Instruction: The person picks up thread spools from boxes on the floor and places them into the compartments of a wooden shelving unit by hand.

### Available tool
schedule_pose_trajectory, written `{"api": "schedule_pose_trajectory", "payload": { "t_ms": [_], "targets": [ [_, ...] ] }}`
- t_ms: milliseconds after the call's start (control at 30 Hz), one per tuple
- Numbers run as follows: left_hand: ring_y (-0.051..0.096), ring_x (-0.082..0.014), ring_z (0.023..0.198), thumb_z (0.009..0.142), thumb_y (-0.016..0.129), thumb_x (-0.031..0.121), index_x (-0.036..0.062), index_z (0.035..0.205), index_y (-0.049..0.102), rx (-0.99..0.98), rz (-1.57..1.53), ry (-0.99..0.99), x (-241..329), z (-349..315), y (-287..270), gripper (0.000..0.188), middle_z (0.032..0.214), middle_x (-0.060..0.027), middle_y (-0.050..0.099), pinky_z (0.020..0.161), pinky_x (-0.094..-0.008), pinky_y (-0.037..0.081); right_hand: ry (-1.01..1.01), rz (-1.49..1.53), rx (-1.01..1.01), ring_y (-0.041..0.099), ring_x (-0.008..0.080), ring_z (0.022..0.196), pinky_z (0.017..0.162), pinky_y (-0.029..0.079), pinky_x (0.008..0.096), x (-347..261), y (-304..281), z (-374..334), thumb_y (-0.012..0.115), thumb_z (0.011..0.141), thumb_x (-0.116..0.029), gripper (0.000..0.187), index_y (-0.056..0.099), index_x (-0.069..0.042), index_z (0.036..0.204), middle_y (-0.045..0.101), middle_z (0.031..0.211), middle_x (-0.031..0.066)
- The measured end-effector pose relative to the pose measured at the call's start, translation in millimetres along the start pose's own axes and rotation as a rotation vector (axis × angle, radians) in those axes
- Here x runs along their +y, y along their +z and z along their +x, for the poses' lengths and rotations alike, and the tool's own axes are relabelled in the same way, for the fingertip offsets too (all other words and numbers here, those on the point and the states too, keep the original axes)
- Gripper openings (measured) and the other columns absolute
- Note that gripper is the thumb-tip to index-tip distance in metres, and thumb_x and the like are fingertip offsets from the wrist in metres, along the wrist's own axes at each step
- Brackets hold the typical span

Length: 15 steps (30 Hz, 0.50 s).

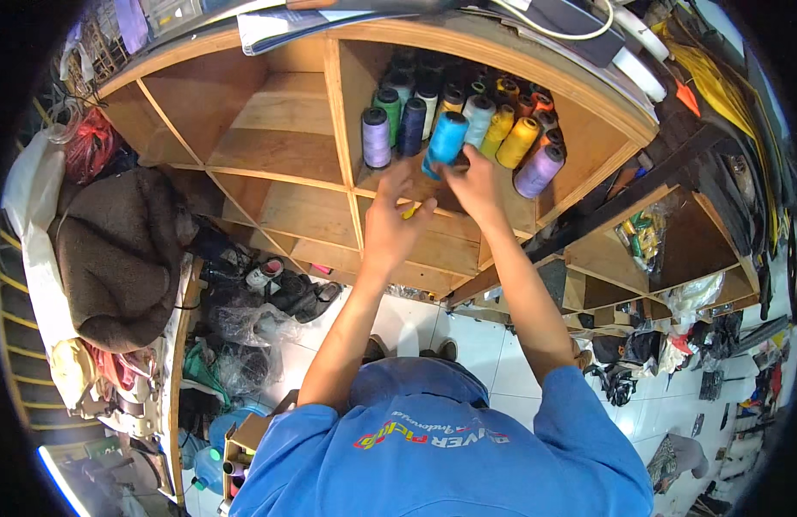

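My right hand (pixel 474 185) has its thumb and fingers closed on the lower part of a bright blue thread spool (pixel 447 140), which leans slightly at the front of a shelf compartment. Beside it, my left hand (pixel 396 211) is open, fingers apart and curved, just below the spools. A small yellow bit (pixel 409 211) shows by its fingers; I cannot tell what it is. Around the blue spool stand a lilac spool (pixel 376 140), a navy spool (pixel 411 127), a light blue spool (pixel 478 121), a yellow spool (pixel 517 143) and a purple spool (pixel 539 171), with several more behind.
The wooden shelf unit (pixel 334 103) has several square compartments. A brown cloth bundle (pixel 118 258) lies at the left. Clear plastic bags (pixel 252 345) and dark items crowd the white tiled floor (pixel 407 319). Another wooden rack (pixel 605 258) stands at the right.
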<state>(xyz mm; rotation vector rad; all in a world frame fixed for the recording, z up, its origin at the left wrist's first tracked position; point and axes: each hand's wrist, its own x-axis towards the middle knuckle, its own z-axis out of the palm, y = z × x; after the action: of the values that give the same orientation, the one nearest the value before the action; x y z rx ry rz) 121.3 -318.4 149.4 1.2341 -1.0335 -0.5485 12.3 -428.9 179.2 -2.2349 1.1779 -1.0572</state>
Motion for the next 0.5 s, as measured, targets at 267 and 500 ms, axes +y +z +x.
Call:
{"api": "schedule_pose_trajectory", "payload": {
  "t_ms": [267,500],
  "targets": [
    [0.055,-0.0234,0.108,0.078,0.061,-0.002,-0.0009,0.124,0.043,0.0,-0.073,-0.063,-13.0,-14.7,-1.2,0.049,0.12,-0.014,0.051,0.083,-0.0302,0.05,0.053,0.014,0.063,0.061,0.0384,0.082,0.068,0.048,0.0425,21.8,36.2,27.0,0.075,0.069,-0.022,0.038,0.057,0.002,0.09,0.062,0.084,0.024],
    [0.057,-0.0247,0.106,0.078,0.059,-0.003,-0.0025,0.122,0.045,0.06,-0.061,-0.078,-33.6,-18.9,-12.7,0.046,0.118,-0.0155,0.054,0.08,-0.0307,0.052,0.031,0.039,0.077,0.062,0.0339,0.067,0.057,0.048,0.0397,31.4,39.9,27.6,0.076,0.069,-0.024,0.041,0.056,0.005,0.09,0.062,0.077,0.0218]
  ]
}}
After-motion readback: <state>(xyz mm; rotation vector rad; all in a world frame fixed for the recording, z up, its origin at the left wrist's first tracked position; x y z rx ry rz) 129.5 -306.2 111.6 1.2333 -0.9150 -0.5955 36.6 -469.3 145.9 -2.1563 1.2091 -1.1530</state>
